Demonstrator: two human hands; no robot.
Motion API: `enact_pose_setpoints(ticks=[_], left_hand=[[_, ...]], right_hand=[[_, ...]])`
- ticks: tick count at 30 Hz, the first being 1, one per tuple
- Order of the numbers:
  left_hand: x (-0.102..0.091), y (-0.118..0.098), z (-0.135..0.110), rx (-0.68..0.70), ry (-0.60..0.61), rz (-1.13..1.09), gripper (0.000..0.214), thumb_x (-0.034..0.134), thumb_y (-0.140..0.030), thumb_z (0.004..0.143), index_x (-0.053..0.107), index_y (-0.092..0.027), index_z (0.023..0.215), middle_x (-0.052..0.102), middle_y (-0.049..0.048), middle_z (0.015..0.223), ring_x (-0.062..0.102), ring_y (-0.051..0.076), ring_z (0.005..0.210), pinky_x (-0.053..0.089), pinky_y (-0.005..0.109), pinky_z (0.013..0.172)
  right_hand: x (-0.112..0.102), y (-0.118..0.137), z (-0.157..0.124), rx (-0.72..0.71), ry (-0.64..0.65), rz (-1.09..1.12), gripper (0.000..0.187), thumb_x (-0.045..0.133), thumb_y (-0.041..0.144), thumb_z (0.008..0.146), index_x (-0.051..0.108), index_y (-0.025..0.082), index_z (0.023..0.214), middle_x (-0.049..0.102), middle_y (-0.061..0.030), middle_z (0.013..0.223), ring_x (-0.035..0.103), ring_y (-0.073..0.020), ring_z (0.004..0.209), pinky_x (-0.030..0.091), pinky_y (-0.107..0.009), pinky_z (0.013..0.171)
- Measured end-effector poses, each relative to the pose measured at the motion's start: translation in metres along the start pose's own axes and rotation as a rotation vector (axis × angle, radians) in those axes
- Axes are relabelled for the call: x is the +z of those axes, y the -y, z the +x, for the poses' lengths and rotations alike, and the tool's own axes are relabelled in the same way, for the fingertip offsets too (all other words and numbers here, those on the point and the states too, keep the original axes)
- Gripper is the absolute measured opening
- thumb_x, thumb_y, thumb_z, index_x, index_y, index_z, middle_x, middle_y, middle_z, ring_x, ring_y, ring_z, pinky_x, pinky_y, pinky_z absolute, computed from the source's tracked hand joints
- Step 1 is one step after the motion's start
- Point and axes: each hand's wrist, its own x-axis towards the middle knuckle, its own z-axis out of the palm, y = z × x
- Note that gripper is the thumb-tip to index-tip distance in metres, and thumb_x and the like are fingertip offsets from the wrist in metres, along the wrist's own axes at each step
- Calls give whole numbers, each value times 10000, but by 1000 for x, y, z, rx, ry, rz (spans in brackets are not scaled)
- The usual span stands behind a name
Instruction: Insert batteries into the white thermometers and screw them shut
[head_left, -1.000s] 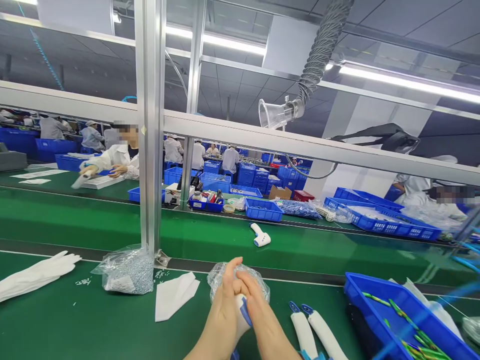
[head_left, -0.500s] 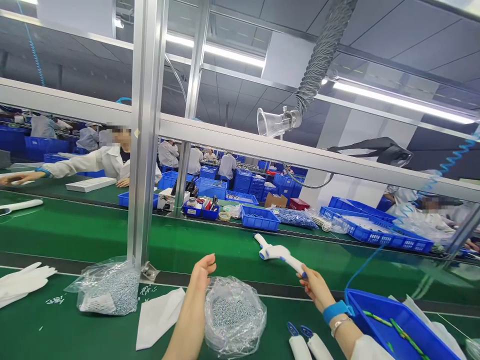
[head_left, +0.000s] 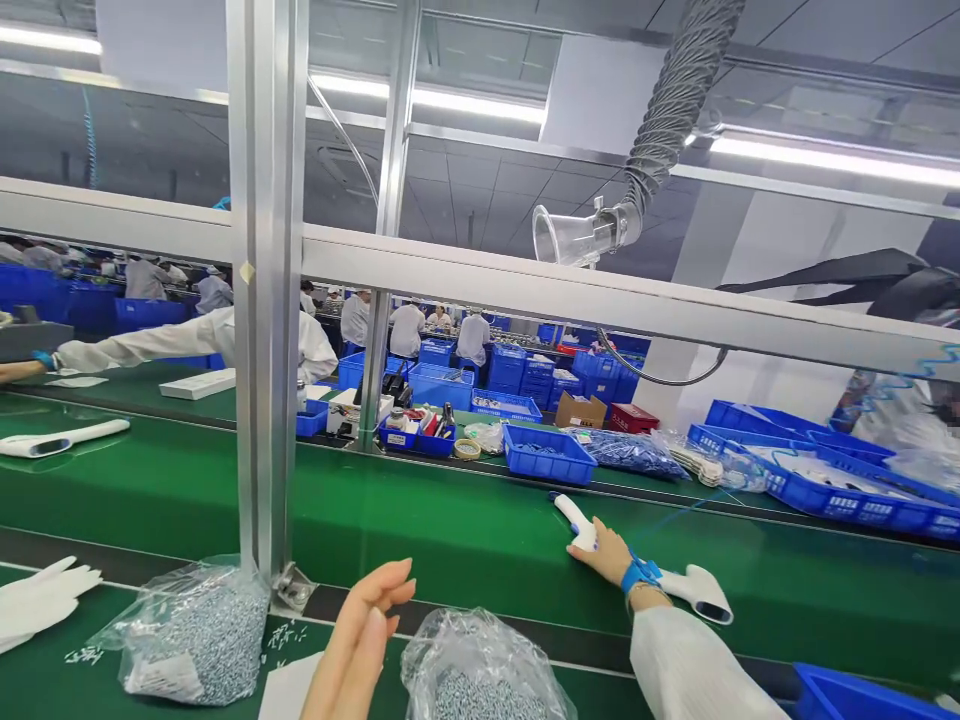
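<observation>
My right hand (head_left: pixel 606 552) reaches out onto the green conveyor belt (head_left: pixel 450 530), fingers closed over the handle of a white handheld thermometer-like device (head_left: pixel 576 522). A second white device (head_left: pixel 699 592) lies on the belt just right of my wrist, which wears a blue strap. My left hand (head_left: pixel 360 640) hovers at the bottom centre with fingers stretched out, holding nothing. Right beside it sits a clear plastic bag of small grey screws (head_left: pixel 480 685).
An aluminium post (head_left: pixel 266 300) stands at front left, with another bag of screws (head_left: pixel 187 640) at its foot. White gloves (head_left: pixel 37 595) lie far left, a blue bin (head_left: pixel 862 700) at bottom right. Blue trays (head_left: pixel 547 455) line the belt's far side. Across it, a person's white sleeve (head_left: pixel 150 345) reaches left.
My hands came apart. My right hand carried a white device out and down onto the belt. My left hand let go and opened over the bag. The view shifted upward.
</observation>
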Motion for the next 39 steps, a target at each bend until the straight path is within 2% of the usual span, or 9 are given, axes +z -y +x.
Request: enact_pose_setpoints(ticks=[3, 7, 13, 15, 18, 23, 29, 34, 39], left_hand=[[2, 1, -4, 15, -6, 5, 479, 561, -681, 705, 654, -242, 871, 665, 102, 1079, 593, 352, 1029, 473, 468, 870], [10, -3, -13, 13, -15, 8, 493, 563, -654, 732, 640, -212, 935, 631, 112, 1146, 567, 325, 1082, 469, 414, 910], [13, -20, -22, 35, -16, 40, 440, 556, -576, 785, 625, -211, 1021, 620, 76, 1146, 533, 260, 1131, 403, 349, 986], [13, -19, -22, 2, 39, 51, 423, 558, -569, 782, 632, -212, 995, 642, 73, 1090, 547, 263, 1105, 431, 345, 940], [16, -10, -23, -74, 222, 115, 414, 582, -571, 755, 650, -206, 936, 658, 82, 1033, 561, 285, 1058, 456, 361, 871], [17, -3, -31, -25, 390, 189, 398, 544, -551, 791, 649, -222, 991, 625, 81, 1101, 549, 268, 1027, 407, 376, 904], [14, -24, -38, 28, 381, 197, 317, 539, -487, 802, 676, -229, 926, 647, 78, 1007, 550, 273, 1007, 420, 384, 880], [30, -8, -48, -56, 467, 183, 359, 641, -440, 729, 664, -206, 999, 646, 115, 1100, 570, 306, 1041, 442, 421, 894], [57, 31, -74, -148, 568, -88, 545, 620, -538, 744, 566, -184, 1154, 634, 113, 1162, 546, 296, 1127, 413, 403, 968]], right_hand=[[2, 3, 3, 45, 122, 82, 302, 575, 349, 890, 550, 121, 1086, 565, -74, 1044, 560, -197, 956, 456, -406, 877], [-6, 18, -30, -95, 218, 269, 444, 576, 438, 856, 516, 131, 1172, 568, -85, 1065, 556, -208, 954, 442, -385, 876], [-17, 28, -164, -375, 417, 433, 646, 776, 551, 562, 624, 213, 1092, 602, -56, 1036, 564, -238, 944, 445, -312, 841], [-10, 29, -211, -602, 529, 469, 514, 700, 580, 668, 647, 245, 1054, 608, -56, 1019, 574, -223, 893, 444, -301, 811], [-5, 29, -256, -670, 526, 426, 346, 592, 562, 794, 659, 304, 1015, 633, -41, 937, 577, -210, 828, 445, -279, 747], [-40, 16, -259, -447, 371, 197, 469, 640, 514, 742, 592, 308, 1161, 633, -68, 946, 574, -249, 855, 430, -303, 740], [-55, 1, -246, -210, 292, -121, 627, 565, 280, 677, 538, 85, 1272, 612, -148, 678, 578, -326, 710, 390, -364, 657], [-72, 46, -247, -391, 316, 30, 703, 473, 273, 780, 255, 243, 1448, 645, -59, 904, 586, -239, 766, 420, -312, 702], [-101, 109, -267, -666, 400, 333, 740, 494, 244, 826, 138, 197, 1474, 627, -79, 1052, 592, -196, 779, 454, -284, 736]])
